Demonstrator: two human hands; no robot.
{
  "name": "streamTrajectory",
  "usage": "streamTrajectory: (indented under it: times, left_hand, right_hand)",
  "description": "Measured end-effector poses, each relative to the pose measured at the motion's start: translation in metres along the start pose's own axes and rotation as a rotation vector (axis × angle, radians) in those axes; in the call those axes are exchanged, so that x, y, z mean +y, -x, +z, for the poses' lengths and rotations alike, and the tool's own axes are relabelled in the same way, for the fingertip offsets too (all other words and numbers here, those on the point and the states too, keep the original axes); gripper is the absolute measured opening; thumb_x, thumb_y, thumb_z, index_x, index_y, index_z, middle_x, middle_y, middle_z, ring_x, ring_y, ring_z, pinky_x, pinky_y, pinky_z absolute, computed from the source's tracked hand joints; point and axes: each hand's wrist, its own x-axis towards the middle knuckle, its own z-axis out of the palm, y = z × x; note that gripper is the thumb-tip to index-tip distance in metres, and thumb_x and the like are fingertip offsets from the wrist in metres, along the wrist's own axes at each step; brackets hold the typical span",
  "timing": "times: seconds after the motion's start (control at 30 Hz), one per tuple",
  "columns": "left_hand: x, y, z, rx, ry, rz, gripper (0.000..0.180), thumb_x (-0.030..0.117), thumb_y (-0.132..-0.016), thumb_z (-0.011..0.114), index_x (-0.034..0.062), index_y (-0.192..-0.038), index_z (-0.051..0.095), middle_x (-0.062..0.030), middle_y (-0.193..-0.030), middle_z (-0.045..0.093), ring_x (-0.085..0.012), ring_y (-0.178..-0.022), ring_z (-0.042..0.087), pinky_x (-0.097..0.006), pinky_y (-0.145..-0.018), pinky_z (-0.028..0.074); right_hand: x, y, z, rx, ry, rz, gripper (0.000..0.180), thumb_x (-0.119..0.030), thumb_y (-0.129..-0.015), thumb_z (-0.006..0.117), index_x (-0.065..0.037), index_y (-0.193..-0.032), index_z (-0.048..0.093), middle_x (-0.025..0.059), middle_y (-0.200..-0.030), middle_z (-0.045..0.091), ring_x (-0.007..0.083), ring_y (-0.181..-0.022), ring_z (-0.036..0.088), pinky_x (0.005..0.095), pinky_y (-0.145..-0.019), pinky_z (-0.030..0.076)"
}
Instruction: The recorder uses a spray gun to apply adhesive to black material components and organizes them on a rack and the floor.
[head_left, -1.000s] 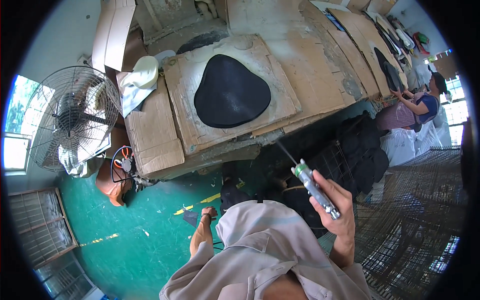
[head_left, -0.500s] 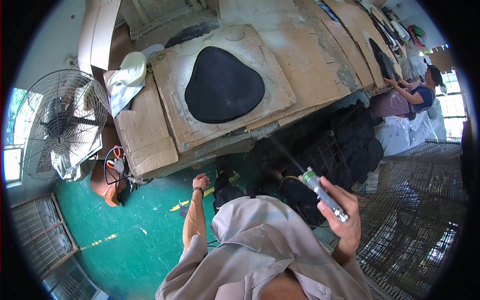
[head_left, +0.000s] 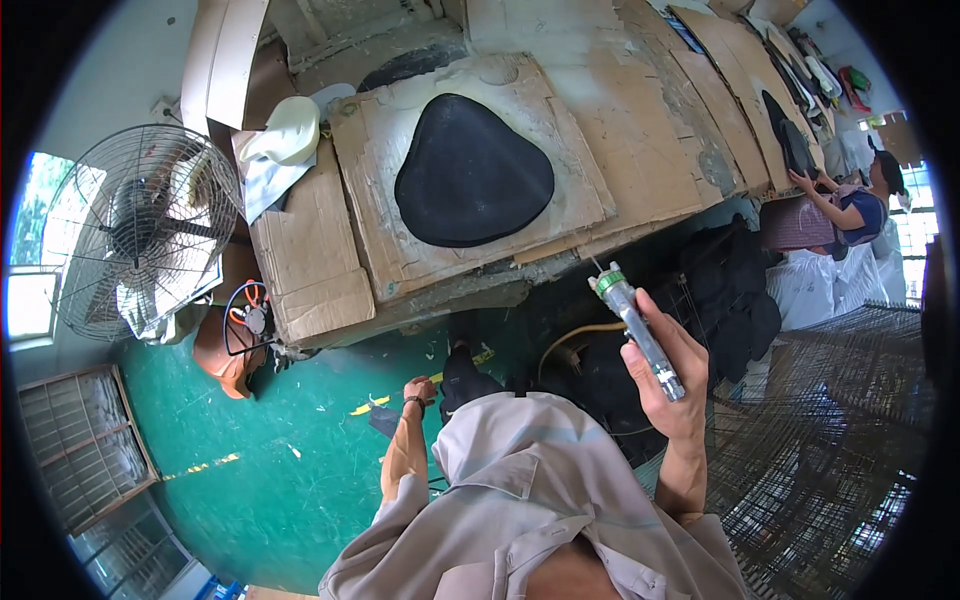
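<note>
My right hand (head_left: 680, 375) is wrapped round a grey metal spray gun (head_left: 645, 335) with a green ring behind its nozzle. The gun is raised in front of the bench edge, its nozzle tilted up and to the left. On the cardboard-covered bench lies a black rounded-triangular pad (head_left: 475, 172), flat and apart from both hands. My left hand (head_left: 420, 390), with a dark band at the wrist, hangs low over the floor beside my leg. Its fingers are curled in, and nothing shows in them.
A large wire-caged fan (head_left: 145, 235) stands at left, near a cream moulded piece (head_left: 292, 132) on the bench. Black pieces (head_left: 720, 290) are heaped under the bench. A yellowish hose (head_left: 575, 335) runs near the gun. Wire racks (head_left: 830, 420) fill the right; a co-worker (head_left: 850, 210) handles a dark piece beyond.
The fine jet seen leaving the nozzle earlier no longer shows. My right hand has brought the spray gun slightly up, its nozzle turned more upward. The whole view has shifted a little.
</note>
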Motion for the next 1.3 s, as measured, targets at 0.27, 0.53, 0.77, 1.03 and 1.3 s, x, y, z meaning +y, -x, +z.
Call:
streamTrajectory:
  times: [0.27, 0.53, 0.77, 1.03, 1.3]
  left_hand:
    - [0.013, 0.001, 0.021, 0.087, -0.152, 0.089, 0.033, 0.012, -0.09, 0.062, 0.0123, -0.123, 0.065, -0.0063, -0.087, 0.071, -0.0234, -0.072, 0.07, -0.046, -0.067, 0.057]
    - [0.044, 0.011, 0.048, 0.081, -0.411, 0.235, 0.037, 0.012, -0.08, 0.067, 0.011, -0.117, 0.073, -0.0065, -0.088, 0.075, -0.0186, -0.074, 0.072, -0.035, -0.063, 0.058]
    - [0.125, 0.071, 0.106, 0.056, -0.393, 0.939, 0.029, 0.012, -0.089, 0.065, 0.0012, -0.116, 0.071, -0.0045, -0.081, 0.068, -0.0114, -0.072, 0.062, -0.027, -0.067, 0.051]
    - [0.279, 0.1, 0.173, 0.627, -0.416, 1.376, 0.024, 0.017, -0.088, 0.068, 0.0115, -0.111, 0.073, -0.0093, -0.086, 0.061, -0.0282, -0.079, 0.062, -0.04, -0.073, 0.051]
    - [0.311, 0.094, 0.19, 0.85, -0.834, 1.374, 0.026, 0.021, -0.078, 0.079, 0.0165, -0.103, 0.074, -0.0086, -0.093, 0.063, -0.0301, -0.092, 0.064, -0.045, -0.079, 0.052]
  right_hand:
    - [0.017, 0.031, -0.035, -0.116, 0.046, 0.106, 0.053, 0.002, -0.085, 0.07, 0.003, -0.137, 0.058, 0.0145, -0.095, 0.068, 0.0222, -0.076, 0.066, 0.0312, -0.068, 0.053]
    - [0.002, 0.036, -0.052, -0.167, 0.017, 0.093, 0.053, 0.001, -0.081, 0.069, 0.007, -0.133, 0.059, 0.0165, -0.091, 0.067, 0.0227, -0.073, 0.065, 0.0308, -0.066, 0.052]
    - [0.009, 0.052, -0.061, -0.127, 0.016, 0.166, 0.05, -0.005, -0.083, 0.069, 0.008, -0.131, 0.06, 0.017, -0.096, 0.068, 0.0213, -0.075, 0.064, 0.0304, -0.068, 0.051]
    - [-0.004, 0.046, -0.032, -0.198, -0.123, 0.182, 0.062, 0.009, -0.07, 0.074, 0.004, -0.131, 0.062, 0.0166, -0.088, 0.067, 0.0243, -0.07, 0.066, 0.0283, -0.065, 0.05]
    - [-0.017, 0.058, -0.026, 0.048, 0.049, 0.35, 0.055, 0.005, -0.078, 0.072, 0.005, -0.133, 0.061, 0.0152, -0.087, 0.067, 0.02, -0.07, 0.063, 0.0266, -0.065, 0.049]
